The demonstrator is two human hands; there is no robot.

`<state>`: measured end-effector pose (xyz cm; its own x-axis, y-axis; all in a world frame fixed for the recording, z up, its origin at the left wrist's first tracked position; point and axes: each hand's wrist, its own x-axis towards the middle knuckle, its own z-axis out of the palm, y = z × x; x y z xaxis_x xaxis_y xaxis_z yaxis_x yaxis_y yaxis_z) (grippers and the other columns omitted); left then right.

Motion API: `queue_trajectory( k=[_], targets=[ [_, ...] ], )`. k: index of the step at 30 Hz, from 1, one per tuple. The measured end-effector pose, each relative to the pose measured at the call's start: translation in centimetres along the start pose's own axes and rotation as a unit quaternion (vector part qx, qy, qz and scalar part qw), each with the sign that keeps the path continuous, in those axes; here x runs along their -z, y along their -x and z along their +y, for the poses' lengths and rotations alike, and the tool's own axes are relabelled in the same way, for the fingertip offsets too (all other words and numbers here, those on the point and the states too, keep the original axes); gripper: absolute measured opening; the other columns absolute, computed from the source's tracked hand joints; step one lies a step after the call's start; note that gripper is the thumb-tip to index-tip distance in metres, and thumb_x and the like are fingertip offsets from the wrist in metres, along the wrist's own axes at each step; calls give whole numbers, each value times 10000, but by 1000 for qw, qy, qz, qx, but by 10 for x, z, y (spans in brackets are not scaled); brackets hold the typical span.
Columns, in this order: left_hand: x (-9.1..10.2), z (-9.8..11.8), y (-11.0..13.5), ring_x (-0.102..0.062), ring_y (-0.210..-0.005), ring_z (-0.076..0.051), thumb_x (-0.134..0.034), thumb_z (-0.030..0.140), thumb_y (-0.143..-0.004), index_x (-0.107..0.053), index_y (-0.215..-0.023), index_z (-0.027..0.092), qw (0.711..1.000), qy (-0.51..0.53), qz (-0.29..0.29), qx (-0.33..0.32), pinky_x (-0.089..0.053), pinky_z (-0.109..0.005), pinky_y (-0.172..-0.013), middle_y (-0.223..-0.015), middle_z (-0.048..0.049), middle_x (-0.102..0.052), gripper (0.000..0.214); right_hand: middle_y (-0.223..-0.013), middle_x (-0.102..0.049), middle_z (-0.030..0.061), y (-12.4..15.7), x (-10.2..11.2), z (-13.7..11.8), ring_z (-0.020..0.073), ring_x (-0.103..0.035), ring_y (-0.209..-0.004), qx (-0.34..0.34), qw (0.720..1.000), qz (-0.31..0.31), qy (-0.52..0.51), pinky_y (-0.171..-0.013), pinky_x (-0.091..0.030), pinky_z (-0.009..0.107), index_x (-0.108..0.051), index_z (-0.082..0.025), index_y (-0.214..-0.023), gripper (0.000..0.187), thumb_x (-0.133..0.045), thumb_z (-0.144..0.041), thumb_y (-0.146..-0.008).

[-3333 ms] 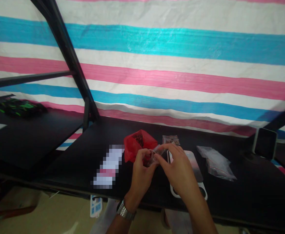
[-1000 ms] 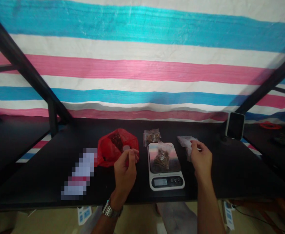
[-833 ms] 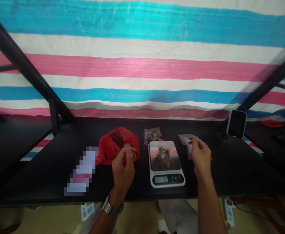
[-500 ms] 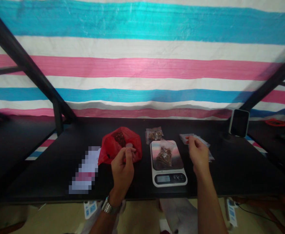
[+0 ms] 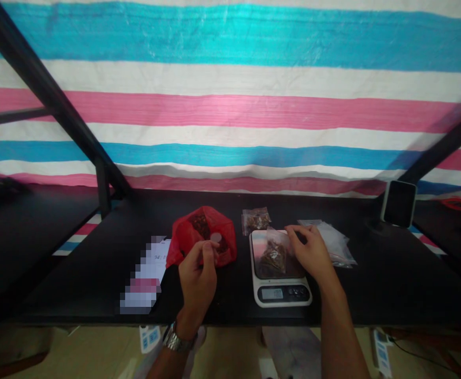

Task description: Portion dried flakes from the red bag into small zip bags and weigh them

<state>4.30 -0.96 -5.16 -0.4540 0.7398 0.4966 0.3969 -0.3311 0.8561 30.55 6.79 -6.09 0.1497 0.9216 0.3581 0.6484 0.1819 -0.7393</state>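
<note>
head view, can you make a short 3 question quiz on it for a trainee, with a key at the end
1. Multiple choice: what lies on the scale?
a) a phone
b) a clear bag with brown contents
c) a wristwatch
2. True or false: the red bag is knotted shut.
3. Which hand is nearer the scale, left or right?

Key:
1. b
2. False; its mouth is open and brown contents show inside.
3. Right; the right hand is at the scale, while the left hand is by the red bag.
</note>
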Motion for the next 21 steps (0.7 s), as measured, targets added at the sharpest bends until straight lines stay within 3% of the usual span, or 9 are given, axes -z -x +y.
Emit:
queue_trajectory(
  k=[11, 17, 21],
  targets=[
    [-5, 4, 2, -576, -566, -127, -542, 334, -1026, -701, -786, 205, 1000, 20, -3, 9, -470, -221, -558, -621, 28, -596, 315, -991, -609, 109, 0, -4, -4, 319, -581, -1071, 52, 998, -28, 13, -1053, -449, 506, -840, -232, -950, 309, -645, -462, -882],
    [-16, 7, 6, -596, -588, -134, -524, 332, -1044, -691, -786, 207, 999, 30, -25, 0, -475, -237, -578, -653, 16, -632, 332, -989, -655, 101, 3, -2, -11, 316, -592, -1052, 61, 998, -26, 1, -1030, -440, 511, -787, -248, -843, 235, -658, -444, -858],
    [-21, 11, 9, -693, -817, -171, -589, 273, -1017, -721, -893, 217, 996, 44, -40, -64, -545, -273, -795, -845, -22, -733, 190, -991, -696, 78, 9, 6, -40, 265, -618, -957, 86, 991, -53, -85, -900, -474, 410, -745, -246, -868, 193, -655, -413, -910]
  ],
)
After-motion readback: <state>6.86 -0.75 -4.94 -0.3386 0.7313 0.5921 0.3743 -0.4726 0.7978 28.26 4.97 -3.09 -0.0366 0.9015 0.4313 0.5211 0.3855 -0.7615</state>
